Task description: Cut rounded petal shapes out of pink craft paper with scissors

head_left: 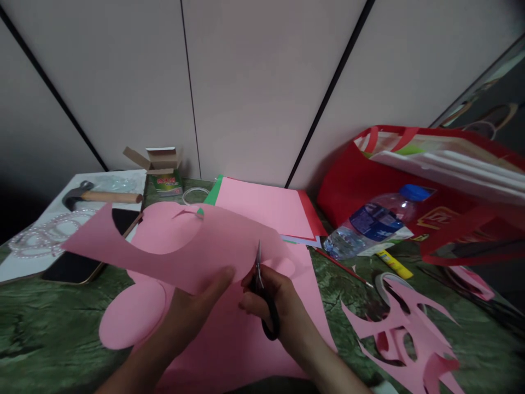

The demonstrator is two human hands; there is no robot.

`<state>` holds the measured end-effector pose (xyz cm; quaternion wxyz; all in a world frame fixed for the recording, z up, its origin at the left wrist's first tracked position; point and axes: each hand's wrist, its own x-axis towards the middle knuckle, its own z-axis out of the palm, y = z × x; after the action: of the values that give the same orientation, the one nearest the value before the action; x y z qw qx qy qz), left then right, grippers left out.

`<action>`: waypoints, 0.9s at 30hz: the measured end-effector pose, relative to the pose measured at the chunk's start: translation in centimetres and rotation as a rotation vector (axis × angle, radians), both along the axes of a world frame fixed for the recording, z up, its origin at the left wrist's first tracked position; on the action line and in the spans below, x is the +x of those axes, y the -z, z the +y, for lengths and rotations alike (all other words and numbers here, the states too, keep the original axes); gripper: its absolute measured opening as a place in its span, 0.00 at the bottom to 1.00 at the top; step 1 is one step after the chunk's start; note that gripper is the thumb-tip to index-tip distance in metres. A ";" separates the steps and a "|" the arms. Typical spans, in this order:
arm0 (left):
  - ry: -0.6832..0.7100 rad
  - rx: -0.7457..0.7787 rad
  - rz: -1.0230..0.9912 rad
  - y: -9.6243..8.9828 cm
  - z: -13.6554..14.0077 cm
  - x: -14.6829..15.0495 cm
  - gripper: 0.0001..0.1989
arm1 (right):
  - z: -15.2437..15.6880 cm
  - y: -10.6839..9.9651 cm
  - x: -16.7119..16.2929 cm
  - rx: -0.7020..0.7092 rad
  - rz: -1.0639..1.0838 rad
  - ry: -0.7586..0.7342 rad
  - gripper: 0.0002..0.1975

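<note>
With the scissors (267,301) as the dial's centre, a green marbled tabletop (41,334) spreads all round. The right hand (285,301) grips the scissors by their black handles, blades against the curved pink sheet (229,235); the left hand (194,309) pinches that sheet at nine o'clock, thumb on top. Beneath lies a larger pink sheet (229,350). A pink oval (133,314) rests at eight, pink offcuts (429,334) at four. Farther off, a phone (74,268) lies at nine, a hammer (110,197) on white paper (53,201) at ten, a bottle (379,221) against a red bag (348,175) at two. Coloured sheets (262,202) stack at twelve, before a grey panelled wall (246,82) with dark seams.

The left fingertips are hidden beneath the held sheet, which also covers the phone's upper end. Offcuts partly hide a round object. The right edge cuts off the bag; print on the small box (167,183) at eleven is blurred.
</note>
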<state>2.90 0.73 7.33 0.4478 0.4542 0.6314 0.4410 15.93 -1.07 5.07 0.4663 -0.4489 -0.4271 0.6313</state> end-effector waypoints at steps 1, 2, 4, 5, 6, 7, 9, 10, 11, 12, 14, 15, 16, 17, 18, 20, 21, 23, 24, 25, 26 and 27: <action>-0.012 -0.002 0.005 0.3 0.0 -0.1 0.13 | 0.0 -0.1 0.1 0.003 0.002 -0.004 0.13; -0.023 -0.006 0.011 0.6 0.1 -0.3 0.14 | 0.1 -0.2 0.2 0.004 0.000 -0.007 0.14; -0.026 -0.021 0.017 1.1 0.1 -0.5 0.17 | 0.1 -0.3 0.2 -0.004 -0.009 0.007 0.14; -0.017 -0.025 0.016 1.2 0.0 -0.5 0.19 | 0.1 -0.4 0.2 -0.012 -0.016 0.018 0.14; -0.007 -0.024 0.014 1.3 0.0 -0.5 0.20 | 0.1 -0.4 0.2 -0.020 -0.024 0.027 0.14; 0.000 -0.020 0.011 1.3 0.0 -0.5 0.20 | 0.1 -0.4 0.2 -0.026 -0.030 0.032 0.14; 0.002 -0.007 0.000 1.2 -0.1 -0.3 0.21 | 0.1 -0.5 0.2 -0.034 -0.036 0.034 0.14; -0.003 -0.001 -0.008 1.2 -0.2 -0.2 0.21 | 0.1 -0.5 0.1 -0.038 -0.039 0.032 0.14; -0.008 0.003 -0.015 1.1 -0.2 -0.1 0.22 | 0.1 -0.6 0.1 -0.042 -0.042 0.032 0.14; -0.013 0.004 -0.018 1.1 -0.2 -0.1 0.22 | 0.1 -0.7 0.1 -0.050 -0.048 0.034 0.14; -0.020 -0.005 -0.015 1.0 -0.2 -0.1 0.22 | 0.2 -0.8 0.0 -0.071 -0.061 0.047 0.14; -0.021 -0.009 -0.011 1.1 -0.2 -0.1 0.22 | 0.2 -0.9 0.0 -0.077 -0.065 0.051 0.15; -0.018 -0.012 -0.011 1.1 -0.2 -0.2 0.22 | 0.2 -0.9 0.0 -0.078 -0.067 0.052 0.14; -0.015 -0.015 -0.012 1.1 -0.2 -0.2 0.22 | 0.2 -0.9 0.0 -0.076 -0.068 0.047 0.14; -0.014 -0.020 -0.014 1.2 -0.2 -0.3 0.21 | 0.1 -0.9 0.0 -0.071 -0.066 0.040 0.14; -0.022 -0.041 -0.019 1.2 -0.2 -0.3 0.21 | 0.1 -1.0 0.0 -0.053 -0.059 0.027 0.13; -0.027 -0.055 -0.022 1.1 -0.2 -0.3 0.21 | 0.1 -1.0 0.0 -0.046 -0.055 0.023 0.13; -0.023 -0.069 -0.036 1.1 -0.2 -0.3 0.21 | 0.2 -1.0 0.1 -0.038 -0.048 0.019 0.14; -0.007 -0.065 -0.048 1.0 -0.2 -0.3 0.21 | 0.2 -1.0 0.1 -0.038 -0.048 0.018 0.14; 0.010 -0.058 -0.057 1.0 -0.2 -0.3 0.21 | 0.2 -1.0 0.1 -0.042 -0.053 0.018 0.14; 0.025 -0.052 -0.062 1.0 -0.2 -0.3 0.21 | 0.2 -1.0 0.1 -0.049 -0.059 0.022 0.14; 0.029 -0.053 -0.058 1.0 -0.3 -0.3 0.21 | 0.3 -1.0 0.1 -0.057 -0.064 0.029 0.14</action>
<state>2.58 0.48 6.32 0.4842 0.4383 0.6229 0.4306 16.03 -0.80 6.06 0.4488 -0.4881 -0.4171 0.6216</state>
